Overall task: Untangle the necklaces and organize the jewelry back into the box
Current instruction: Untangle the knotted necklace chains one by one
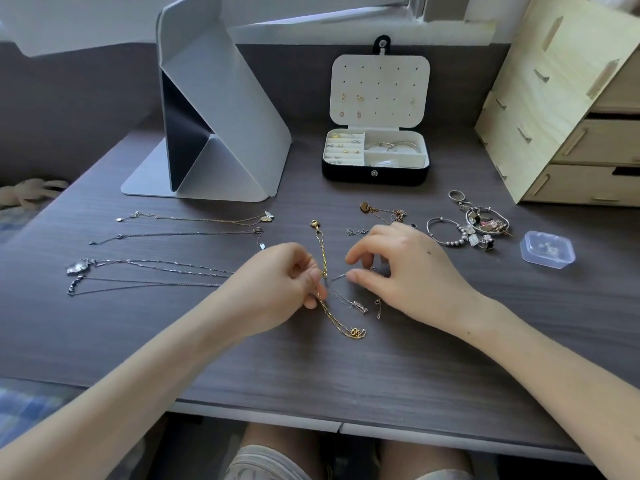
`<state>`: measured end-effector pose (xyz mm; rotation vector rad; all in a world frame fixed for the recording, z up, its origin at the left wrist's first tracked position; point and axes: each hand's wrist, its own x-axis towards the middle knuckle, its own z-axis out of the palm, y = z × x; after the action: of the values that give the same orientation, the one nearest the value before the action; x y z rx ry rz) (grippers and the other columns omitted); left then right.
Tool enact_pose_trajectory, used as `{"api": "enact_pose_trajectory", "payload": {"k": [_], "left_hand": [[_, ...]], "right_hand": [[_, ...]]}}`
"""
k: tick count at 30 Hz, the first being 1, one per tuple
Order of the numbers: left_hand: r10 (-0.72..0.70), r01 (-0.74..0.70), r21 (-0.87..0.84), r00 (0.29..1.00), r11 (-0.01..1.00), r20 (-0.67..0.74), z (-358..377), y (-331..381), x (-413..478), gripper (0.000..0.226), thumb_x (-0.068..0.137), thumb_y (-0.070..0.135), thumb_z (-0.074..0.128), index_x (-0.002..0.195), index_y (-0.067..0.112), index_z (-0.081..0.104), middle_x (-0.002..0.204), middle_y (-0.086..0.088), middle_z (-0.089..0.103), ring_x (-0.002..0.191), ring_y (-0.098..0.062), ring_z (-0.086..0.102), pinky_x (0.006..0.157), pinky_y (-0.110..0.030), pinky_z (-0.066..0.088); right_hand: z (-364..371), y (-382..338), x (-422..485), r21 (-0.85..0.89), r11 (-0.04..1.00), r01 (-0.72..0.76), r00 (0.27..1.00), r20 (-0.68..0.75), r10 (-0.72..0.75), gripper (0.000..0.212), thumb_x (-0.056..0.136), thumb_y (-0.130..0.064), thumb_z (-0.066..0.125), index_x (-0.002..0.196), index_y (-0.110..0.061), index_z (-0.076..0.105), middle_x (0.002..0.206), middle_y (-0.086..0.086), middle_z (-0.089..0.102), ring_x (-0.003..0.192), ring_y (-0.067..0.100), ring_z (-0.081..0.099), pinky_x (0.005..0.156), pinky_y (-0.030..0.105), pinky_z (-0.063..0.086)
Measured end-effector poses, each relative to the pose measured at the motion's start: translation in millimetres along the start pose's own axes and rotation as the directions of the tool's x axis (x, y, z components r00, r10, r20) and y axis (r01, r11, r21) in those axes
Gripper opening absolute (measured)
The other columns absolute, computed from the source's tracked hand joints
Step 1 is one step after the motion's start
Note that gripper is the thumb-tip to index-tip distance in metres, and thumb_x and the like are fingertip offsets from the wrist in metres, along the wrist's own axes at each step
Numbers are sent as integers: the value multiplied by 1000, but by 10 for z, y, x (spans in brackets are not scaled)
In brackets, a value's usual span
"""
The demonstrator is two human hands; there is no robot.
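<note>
My left hand (287,282) pinches a gold chain necklace (323,251) that runs from a heart clasp down to a gold pendant at the desk's centre. A thin silver chain (341,299) with a bar pendant is tangled with it, and my right hand (405,268) pinches that silver chain just right of the gold one. Several straightened necklaces (194,221) lie in rows on the left. The black jewelry box (375,176) stands open at the back, its lid holding earrings.
A heap of bracelets and rings (478,226) and a rose-gold necklace (381,211) lie right of my hands. A small clear plastic case (547,251) sits further right. A grey folded stand (214,133) is back left, a wooden drawer unit (571,116) back right.
</note>
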<state>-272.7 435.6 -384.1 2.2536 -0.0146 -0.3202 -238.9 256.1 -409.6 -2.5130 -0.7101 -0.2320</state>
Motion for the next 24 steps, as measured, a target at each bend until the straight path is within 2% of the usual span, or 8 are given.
{"api": "enact_pose_trajectory", "payload": {"k": [4, 9, 11, 13, 15, 18, 22, 24], "left_hand": [[-7, 7, -34, 1000, 999, 0, -12, 7, -4, 21, 97, 10, 46, 76, 15, 51, 82, 0, 72, 76, -19, 68, 74, -33, 48], [-2, 2, -48, 1000, 999, 10, -29, -14, -14, 19, 97, 11, 46, 79, 15, 50, 83, 1, 72, 75, -17, 67, 65, -26, 42], [1, -1, -47, 1000, 999, 17, -29, -18, -21, 20, 97, 12, 45, 78, 15, 49, 82, 2, 72, 74, -17, 67, 62, -26, 41], [11, -10, -31, 1000, 999, 20, -24, -21, -30, 21, 97, 12, 45, 77, 16, 47, 80, 2, 72, 74, -18, 68, 60, -25, 41], [17, -17, -7, 999, 1000, 27, -14, -28, -38, 22, 97, 12, 44, 76, 17, 47, 80, 2, 72, 74, -18, 68, 57, -23, 40], [20, -21, 31, 999, 999, 45, 15, -35, -44, 20, 97, 13, 43, 78, 18, 46, 79, 2, 71, 68, -12, 66, 50, -15, 38], [37, -40, 62, 998, 997, 50, 46, -43, -23, 19, 98, 13, 42, 79, 17, 45, 71, 5, 69, 61, -10, 63, 65, -28, 48], [50, -54, 76, 997, 996, 57, 50, -43, -13, 18, 97, 13, 42, 80, 17, 45, 67, 6, 67, 58, -10, 61, 64, -27, 48]], "right_hand": [[50, -29, 125, -79, 995, 53, 997, 66, -48, 15, 76, -38, 73, 85, -26, 72, 77, -7, 57, 75, 13, 42, 67, 29, 33], [69, -74, 166, -82, 983, 162, 982, 109, -153, 12, 76, -32, 68, 78, -22, 72, 77, 0, 62, 72, 18, 46, 66, 29, 34], [76, -98, 192, -143, 972, 185, 975, 150, -163, 15, 83, -31, 64, 84, -17, 70, 86, 1, 63, 82, 24, 51, 71, 32, 34], [77, -120, 205, -196, 961, 194, 965, 216, -151, 16, 90, -30, 57, 92, -16, 66, 96, 0, 60, 94, 23, 49, 80, 32, 33], [46, -143, 203, -138, 976, 166, 963, 235, -131, 11, 93, -27, 53, 92, -19, 59, 95, -5, 54, 95, 19, 45, 84, 30, 32], [-62, -167, 219, 34, 996, 77, 966, 247, -83, 8, 94, -20, 52, 87, -23, 48, 88, -9, 48, 87, 13, 43, 80, 24, 32], [-230, -236, 303, 107, 994, -22, 953, 304, -12, 11, 93, -15, 52, 83, -20, 49, 73, -14, 50, 64, -3, 46, 62, 12, 33], [-293, -273, 354, 162, 984, -71, 945, 327, 14, 12, 93, -12, 51, 81, -16, 51, 72, -9, 59, 62, -3, 51, 61, 12, 37]]}}
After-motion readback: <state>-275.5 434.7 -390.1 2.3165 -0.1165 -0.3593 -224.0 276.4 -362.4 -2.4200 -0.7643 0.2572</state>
